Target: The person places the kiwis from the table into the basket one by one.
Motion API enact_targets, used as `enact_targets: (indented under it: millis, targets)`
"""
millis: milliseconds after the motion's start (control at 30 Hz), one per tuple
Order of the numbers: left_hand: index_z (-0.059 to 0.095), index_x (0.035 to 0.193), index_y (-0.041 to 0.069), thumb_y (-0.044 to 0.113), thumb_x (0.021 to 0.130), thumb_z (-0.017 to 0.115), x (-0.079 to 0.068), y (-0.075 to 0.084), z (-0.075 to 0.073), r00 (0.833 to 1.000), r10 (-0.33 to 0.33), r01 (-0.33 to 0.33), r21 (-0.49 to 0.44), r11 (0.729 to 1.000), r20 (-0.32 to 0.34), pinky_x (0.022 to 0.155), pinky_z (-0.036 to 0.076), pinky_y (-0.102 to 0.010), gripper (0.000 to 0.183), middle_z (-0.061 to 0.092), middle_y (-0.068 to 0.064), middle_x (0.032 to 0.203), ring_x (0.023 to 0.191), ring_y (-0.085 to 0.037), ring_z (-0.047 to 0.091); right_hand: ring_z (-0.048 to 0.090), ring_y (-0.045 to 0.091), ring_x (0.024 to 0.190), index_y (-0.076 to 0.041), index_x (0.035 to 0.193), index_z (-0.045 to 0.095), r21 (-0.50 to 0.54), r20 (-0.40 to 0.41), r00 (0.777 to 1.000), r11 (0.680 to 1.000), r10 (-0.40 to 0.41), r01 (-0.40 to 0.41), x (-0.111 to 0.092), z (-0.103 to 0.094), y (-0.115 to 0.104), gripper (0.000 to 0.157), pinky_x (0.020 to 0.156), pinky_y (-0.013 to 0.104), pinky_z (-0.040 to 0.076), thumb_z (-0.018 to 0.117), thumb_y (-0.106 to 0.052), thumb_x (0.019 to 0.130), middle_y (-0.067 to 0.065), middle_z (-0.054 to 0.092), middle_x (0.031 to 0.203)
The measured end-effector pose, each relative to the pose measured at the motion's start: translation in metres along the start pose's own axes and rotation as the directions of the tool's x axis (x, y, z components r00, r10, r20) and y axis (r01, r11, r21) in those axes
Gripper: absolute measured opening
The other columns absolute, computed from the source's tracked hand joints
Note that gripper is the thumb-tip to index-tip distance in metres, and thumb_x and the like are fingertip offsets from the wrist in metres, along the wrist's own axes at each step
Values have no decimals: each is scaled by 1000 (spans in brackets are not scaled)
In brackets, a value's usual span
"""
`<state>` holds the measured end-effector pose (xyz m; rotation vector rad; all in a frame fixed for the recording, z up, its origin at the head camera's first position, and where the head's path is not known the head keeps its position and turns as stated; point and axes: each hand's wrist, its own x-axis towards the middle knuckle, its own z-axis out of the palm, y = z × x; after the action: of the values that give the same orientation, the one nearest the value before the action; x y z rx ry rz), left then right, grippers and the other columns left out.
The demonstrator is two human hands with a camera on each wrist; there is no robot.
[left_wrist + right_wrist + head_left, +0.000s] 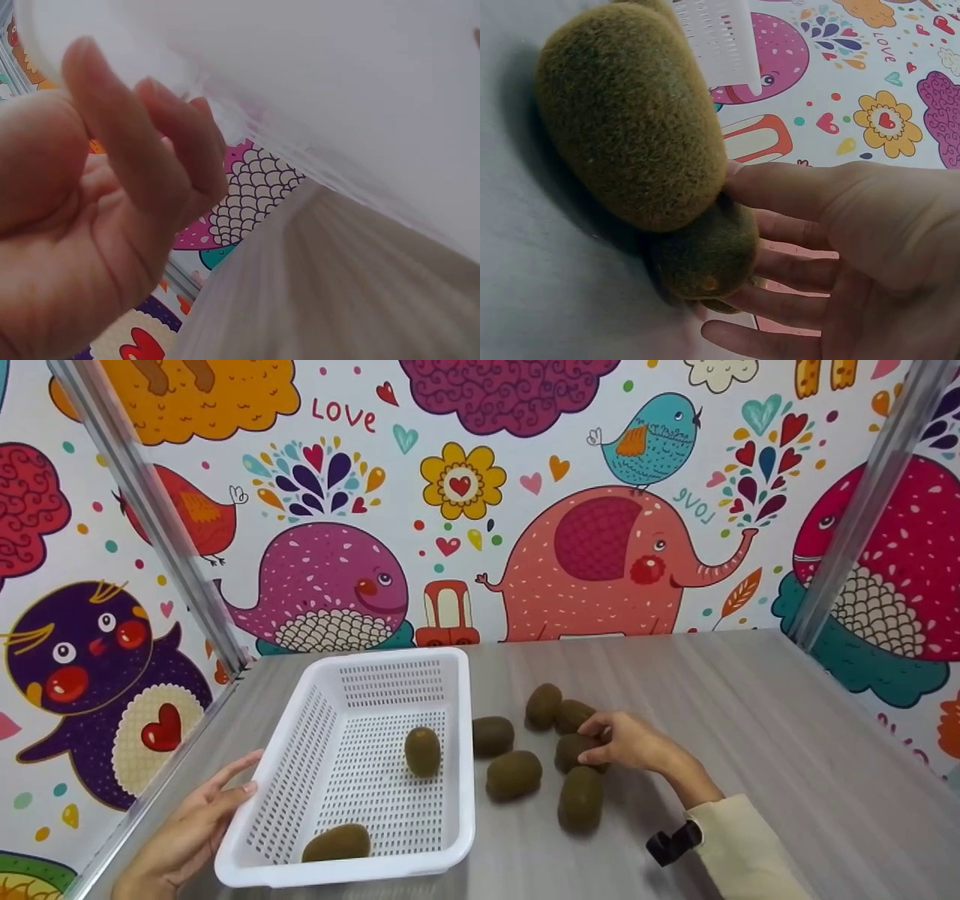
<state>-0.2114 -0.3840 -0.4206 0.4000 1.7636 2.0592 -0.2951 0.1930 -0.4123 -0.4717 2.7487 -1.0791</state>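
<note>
My left hand [187,829] is at the left side of a white plastic basket [470,780], thumb at the rim and fingers bent against the outer wall, as the left wrist view shows. Inside the basket lie two brown kiwis, one kiwi [422,752] near the right wall and another kiwi [337,842] at the near end. To the right, my right hand [634,746] pinches a kiwi [570,753] between thumb and fingers within a loose group on the table. In the right wrist view a larger-looking kiwi [630,116] sits in front of the pinched kiwi [705,251].
Around the right hand are several other kiwis: one kiwi [580,800] nearer, a kiwi [514,775] and a kiwi [493,736] beside the basket, and a kiwi [544,706] farther back. The grey table [757,720] meets a cartoon-printed wall [517,532] with metal posts [844,547].
</note>
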Motion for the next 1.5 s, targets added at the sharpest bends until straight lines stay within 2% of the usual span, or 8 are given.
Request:
enact_targets:
  millis: [267,467,633,900,1000,1167,1367,1500]
  targets:
    - [50,135,51,13,110,28,1,0,0,1000,9,-9,12,1000,1,95,59,-42,50,70,8,126,115,-17,68,62,24,102,-6,120,66,-25,-11,999,998,52,-53,0,3,1,48,86,40,59,85,-24,80,10,65,112]
    - [51,133,53,14,110,29,1,-1,0,1000,2,-2,23,1000,-4,93,59,-42,50,70,9,124,114,-16,69,61,24,103,-4,126,63,-60,23,994,993,106,-104,-1,6,0,59,90,45,56,86,-31,78,13,65,119]
    - [51,133,53,14,110,29,1,-1,0,1000,4,-4,29,1000,-7,93,59,-42,50,70,9,124,113,-16,69,60,24,103,-4,126,63,-58,27,993,992,111,-109,-1,7,1,59,92,46,57,86,-32,79,13,64,119]
    - [50,135,52,14,110,28,1,-1,0,1000,10,-10,21,1000,4,95,58,-44,51,70,8,126,115,-18,68,58,20,91,-4,119,66,11,-1,982,981,191,-191,2,9,-3,52,78,33,52,82,-38,82,7,64,103]
    - [50,135,52,14,110,28,1,-1,-1,1000,7,-7,21,1000,3,95,58,-44,50,69,8,126,115,-17,68,58,21,91,-3,121,66,59,8,978,977,207,-207,2,6,-6,53,77,32,53,80,-39,84,8,64,104]
    - [49,136,52,14,110,27,0,-2,-1,1000,8,-8,16,1000,11,96,58,-46,51,69,8,127,116,-18,68,62,20,94,1,133,57,198,45,971,951,235,-239,1,-1,-10,67,86,38,60,77,-42,86,14,64,119]
    - [48,138,50,13,110,26,0,-1,-1,999,18,-18,-1,1000,41,96,58,-44,51,68,7,129,117,-18,67,63,21,103,6,142,44,414,84,972,880,217,-233,2,-7,-9,74,90,35,60,72,-39,91,19,58,131]
    - [48,139,49,12,110,25,1,-1,-1,998,19,-18,-14,1000,59,96,57,-44,51,67,6,130,119,-18,66,59,24,115,8,144,37,501,103,977,839,186,-212,1,-8,-6,75,98,39,58,71,-35,93,21,51,138]
